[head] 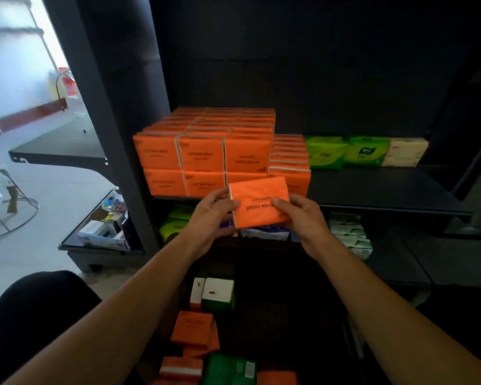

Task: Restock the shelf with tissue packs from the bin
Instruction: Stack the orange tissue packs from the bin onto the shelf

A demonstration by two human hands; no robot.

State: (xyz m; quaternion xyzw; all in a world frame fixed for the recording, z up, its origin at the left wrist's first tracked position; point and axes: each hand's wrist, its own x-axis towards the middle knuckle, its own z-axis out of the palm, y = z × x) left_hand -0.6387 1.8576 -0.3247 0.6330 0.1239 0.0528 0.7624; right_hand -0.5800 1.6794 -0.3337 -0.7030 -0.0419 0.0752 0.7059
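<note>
Black metal shelf (372,187): its front edge runs just beyond the fingertips, and it is bare to the right of the right-hand fingers.
Orange stack (203,151): it stands 2 layers high and 3 packs across at the front, directly beyond the fingers. A lower orange row (289,159) sits touching its right side.
Bin (289,323): it is dark and lies below the wrists and forearms. Its walls are hard to make out. Loose packs (190,327) in orange, green and white lie inside.
Held orange pack (258,201): it is in the air between both sets of fingers, just in front of the stack's lower layer, slightly tilted, with its printed face up.
Left hand (208,218): it grips the pack's left end, thumb (229,204) on top and fingers curled beneath.
Right hand (303,220): it pinches the near right corner, thumb across the print. The fingers underneath are hidden.
Handling: the pack is probably light, soft and compressible. Its film wrap is likely slick, so a hard squeeze would dent it.
Where to hold: the 2 short ends are best, with thumbs on top and fingers flat below. That keeps it square as it slides onto the lower row.
</note>
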